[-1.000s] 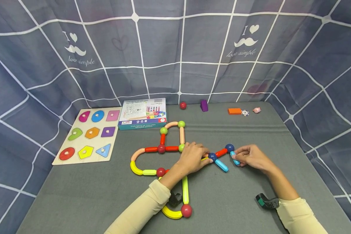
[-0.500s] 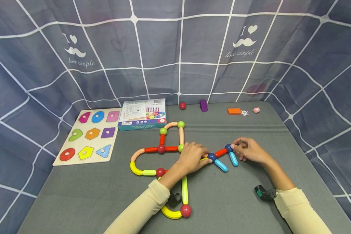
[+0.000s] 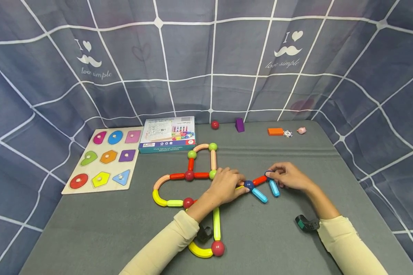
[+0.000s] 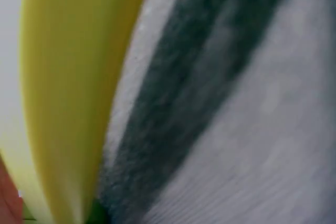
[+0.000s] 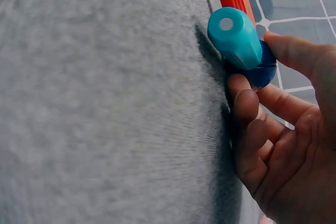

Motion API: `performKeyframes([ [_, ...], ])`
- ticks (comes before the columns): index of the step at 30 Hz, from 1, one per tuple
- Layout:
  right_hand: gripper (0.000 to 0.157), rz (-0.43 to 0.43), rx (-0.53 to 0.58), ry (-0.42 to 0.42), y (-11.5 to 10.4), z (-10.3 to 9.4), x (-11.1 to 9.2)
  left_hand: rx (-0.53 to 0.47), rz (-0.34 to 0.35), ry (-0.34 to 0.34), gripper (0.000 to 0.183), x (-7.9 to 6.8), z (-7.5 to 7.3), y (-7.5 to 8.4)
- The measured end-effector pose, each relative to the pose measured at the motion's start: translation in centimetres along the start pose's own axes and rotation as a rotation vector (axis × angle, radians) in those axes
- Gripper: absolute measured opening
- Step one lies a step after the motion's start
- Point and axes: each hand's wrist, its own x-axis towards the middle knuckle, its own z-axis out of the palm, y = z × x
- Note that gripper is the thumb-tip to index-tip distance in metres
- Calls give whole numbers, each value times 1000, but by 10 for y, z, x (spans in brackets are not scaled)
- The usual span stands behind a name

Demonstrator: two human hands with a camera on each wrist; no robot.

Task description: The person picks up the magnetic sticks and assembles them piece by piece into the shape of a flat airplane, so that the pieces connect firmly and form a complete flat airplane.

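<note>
My left hand (image 3: 225, 185) lies over the magnetic stick-and-ball figure, thumb and fingers pinching a yellow stick (image 3: 240, 187) beside a dark blue ball (image 3: 249, 185). From that ball a red stick (image 3: 259, 180) runs right and a light blue stick (image 3: 259, 195) points down. At the red stick's far end, my right hand (image 3: 289, 176) pinches a second dark blue ball (image 5: 266, 69) between thumb and fingers. Attached to it is another light blue stick (image 5: 233, 32). A blurred yellow piece (image 4: 73, 77) fills the left of the left wrist view.
Left of my hand spreads the rest of the figure, including a red ball (image 3: 189, 175) and yellow curve (image 3: 201, 251). Behind stand a shape puzzle board (image 3: 104, 183) and toy box (image 3: 166, 133). Loose red ball (image 3: 215, 124), purple block (image 3: 239, 125), orange block (image 3: 275, 131) and pig (image 3: 301, 130) line the back.
My right hand has let go of the light blue stick, now joined under the right blue ball, and moved up and left onto that ball. My left hand stays in place.
</note>
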Motion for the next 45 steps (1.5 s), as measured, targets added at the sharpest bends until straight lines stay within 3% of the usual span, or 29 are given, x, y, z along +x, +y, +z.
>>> performKeyframes([
  [4, 27, 20, 28, 9, 3, 2, -3, -51, 40, 39, 38, 9, -11, -8],
  [7, 26, 31, 37, 17, 5, 3, -5, -115, 23, 93, 37, 24, -27, -24],
  [13, 25, 25, 33, 16, 4, 5, -6, -290, -199, 195, 36, 66, -57, -71],
  [20, 23, -2, 57, 10, 2, 9, 2, -382, -434, 270, 38, 96, -57, -125],
  [24, 22, 2, 52, 20, 4, 9, 2, -357, -472, 206, 45, 104, -49, -142],
  [30, 22, 12, 44, 29, 4, 5, -1, -322, -444, 56, 57, 118, -37, -153],
  [35, 22, -17, 56, 22, 3, 6, -1, -313, -414, -55, 56, 121, -32, -156],
  [40, 23, -28, 81, 9, 4, 5, -1, -221, -440, -74, 48, 124, -25, -157],
  [45, 23, -24, 95, 18, 5, 5, -1, -119, -439, -44, 33, 123, -22, -158],
])
